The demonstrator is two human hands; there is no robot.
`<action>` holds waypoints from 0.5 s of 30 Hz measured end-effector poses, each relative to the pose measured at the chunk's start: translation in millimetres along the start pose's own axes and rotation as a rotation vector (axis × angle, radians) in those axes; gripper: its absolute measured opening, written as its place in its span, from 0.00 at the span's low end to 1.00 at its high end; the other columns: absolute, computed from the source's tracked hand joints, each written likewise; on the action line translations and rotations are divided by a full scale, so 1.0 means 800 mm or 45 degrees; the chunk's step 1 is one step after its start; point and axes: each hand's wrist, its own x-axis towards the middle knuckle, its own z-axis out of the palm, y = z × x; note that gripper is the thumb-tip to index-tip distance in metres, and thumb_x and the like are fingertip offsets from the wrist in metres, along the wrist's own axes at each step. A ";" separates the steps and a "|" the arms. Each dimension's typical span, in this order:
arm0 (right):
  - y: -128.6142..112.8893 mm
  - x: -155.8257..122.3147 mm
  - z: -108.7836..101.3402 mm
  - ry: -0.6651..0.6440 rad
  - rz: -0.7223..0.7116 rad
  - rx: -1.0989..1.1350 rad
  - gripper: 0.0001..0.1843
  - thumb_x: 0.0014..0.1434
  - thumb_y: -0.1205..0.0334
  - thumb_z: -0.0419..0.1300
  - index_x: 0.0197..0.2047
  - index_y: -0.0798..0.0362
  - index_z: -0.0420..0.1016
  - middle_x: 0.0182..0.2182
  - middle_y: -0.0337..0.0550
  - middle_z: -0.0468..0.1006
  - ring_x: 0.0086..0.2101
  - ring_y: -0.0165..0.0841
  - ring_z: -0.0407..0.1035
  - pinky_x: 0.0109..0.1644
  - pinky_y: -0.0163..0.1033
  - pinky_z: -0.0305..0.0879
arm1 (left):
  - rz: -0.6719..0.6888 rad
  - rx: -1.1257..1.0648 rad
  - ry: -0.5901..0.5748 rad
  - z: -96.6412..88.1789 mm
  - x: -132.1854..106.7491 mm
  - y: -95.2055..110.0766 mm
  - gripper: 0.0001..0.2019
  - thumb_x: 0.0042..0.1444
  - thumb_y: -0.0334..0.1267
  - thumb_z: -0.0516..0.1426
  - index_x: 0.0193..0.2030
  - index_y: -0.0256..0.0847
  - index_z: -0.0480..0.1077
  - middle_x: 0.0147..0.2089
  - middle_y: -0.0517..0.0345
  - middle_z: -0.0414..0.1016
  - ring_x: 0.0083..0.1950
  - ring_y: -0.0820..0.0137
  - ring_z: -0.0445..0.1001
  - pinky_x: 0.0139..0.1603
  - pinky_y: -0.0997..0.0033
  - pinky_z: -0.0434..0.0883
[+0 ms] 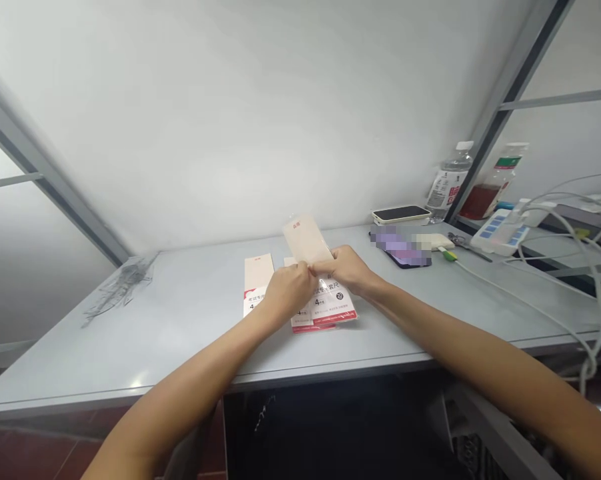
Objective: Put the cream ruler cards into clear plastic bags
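My left hand [288, 290] and my right hand [345, 268] meet at the middle of the grey table [180, 327], pinching the lower end of a pale pink flat packet [305, 239] that stands tilted up between them. Under my hands lies a white-and-red printed ruler-set packet [328, 308], partly hidden by my fingers. Just left of it, a similar upright-lying packet [258, 283] rests on the table, its lower part close to my left hand.
A blurred phone [403, 247], a dark-faced device [401, 215], scissors [468, 245], plastic bottles [450, 180], and a power strip [498, 231] with white cables sit at the right. Crumpled clear plastic [123, 287] lies at the left. The table's front edge runs below my forearms.
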 end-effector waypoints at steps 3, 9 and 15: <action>0.000 -0.001 0.001 0.002 0.007 0.039 0.09 0.35 0.64 0.62 0.15 0.57 0.65 0.13 0.35 0.63 0.17 0.27 0.59 0.17 0.31 0.52 | -0.017 0.028 0.030 0.004 0.000 0.002 0.13 0.56 0.32 0.43 0.28 0.36 0.67 0.25 0.49 0.71 0.27 0.64 0.71 0.27 0.68 0.61; 0.000 -0.001 0.002 0.030 -0.022 0.037 0.10 0.36 0.65 0.61 0.14 0.56 0.62 0.13 0.33 0.60 0.17 0.25 0.56 0.16 0.30 0.48 | -0.033 0.008 0.085 0.010 0.003 0.002 0.12 0.54 0.32 0.45 0.27 0.35 0.67 0.24 0.49 0.70 0.28 0.63 0.72 0.27 0.67 0.63; 0.001 0.000 0.004 0.047 -0.027 0.044 0.10 0.36 0.63 0.62 0.16 0.56 0.63 0.13 0.33 0.61 0.18 0.26 0.57 0.17 0.31 0.50 | -0.043 0.022 0.073 0.007 0.005 0.003 0.13 0.55 0.33 0.44 0.28 0.35 0.67 0.25 0.47 0.71 0.29 0.62 0.72 0.27 0.67 0.63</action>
